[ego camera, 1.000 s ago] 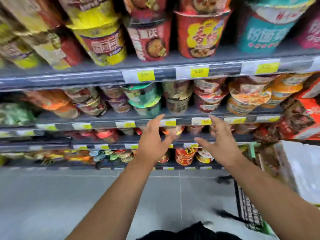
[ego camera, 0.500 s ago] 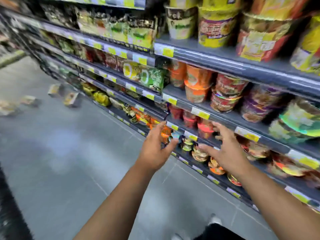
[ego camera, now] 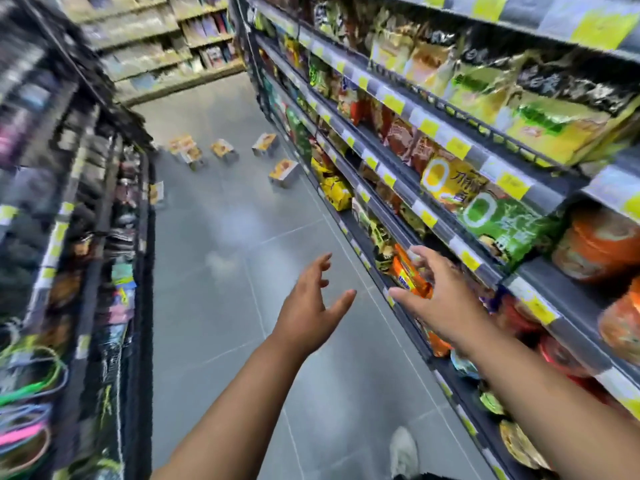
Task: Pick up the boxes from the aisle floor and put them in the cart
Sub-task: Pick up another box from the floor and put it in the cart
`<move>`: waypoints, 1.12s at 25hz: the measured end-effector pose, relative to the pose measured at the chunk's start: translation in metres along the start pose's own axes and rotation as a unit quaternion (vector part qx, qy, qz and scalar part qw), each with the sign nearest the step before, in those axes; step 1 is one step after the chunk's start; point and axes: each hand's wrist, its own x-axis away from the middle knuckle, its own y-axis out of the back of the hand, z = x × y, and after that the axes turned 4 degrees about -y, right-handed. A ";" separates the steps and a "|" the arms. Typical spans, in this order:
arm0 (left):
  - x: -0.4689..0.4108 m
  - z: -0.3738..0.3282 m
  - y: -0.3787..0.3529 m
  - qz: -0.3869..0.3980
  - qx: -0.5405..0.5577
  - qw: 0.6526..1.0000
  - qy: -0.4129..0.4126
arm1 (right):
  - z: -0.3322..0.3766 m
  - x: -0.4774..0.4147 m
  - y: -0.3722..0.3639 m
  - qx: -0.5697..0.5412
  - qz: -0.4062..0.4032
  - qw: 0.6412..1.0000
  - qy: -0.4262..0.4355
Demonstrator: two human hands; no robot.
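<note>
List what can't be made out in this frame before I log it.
- Cart: nowhere in the head view; beyond the frame.
- Boxes on the floor: far and small, print unreadable.
- Left shelving: motion blur smears its goods.
- Right hand: unclear whether it touches the orange packet behind it.
- Price labels: blurred, unreadable.
</note>
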 end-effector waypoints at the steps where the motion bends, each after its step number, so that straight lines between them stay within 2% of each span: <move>1: -0.019 0.005 0.012 -0.022 0.005 1.000 0.011 | 0.013 -0.028 -0.008 0.008 0.018 1.000 0.018; 6: -0.096 0.045 0.069 -0.095 0.022 0.993 0.063 | 0.073 -0.145 -0.056 0.036 0.084 0.992 0.086; 11: -0.192 0.117 0.133 -0.149 0.020 0.985 0.091 | 0.123 -0.266 -0.131 0.044 0.118 0.987 0.100; 19: -0.382 0.201 0.248 -0.123 0.002 0.989 0.084 | 0.224 -0.447 -0.225 0.025 0.090 0.992 0.083; 24: -0.496 0.243 0.281 -0.113 0.002 0.991 0.068 | 0.258 -0.561 -0.258 0.006 0.085 0.993 0.080; 28: -0.596 0.278 0.300 -0.130 0.013 0.988 0.085 | 0.276 -0.672 -0.283 0.010 0.092 0.992 0.089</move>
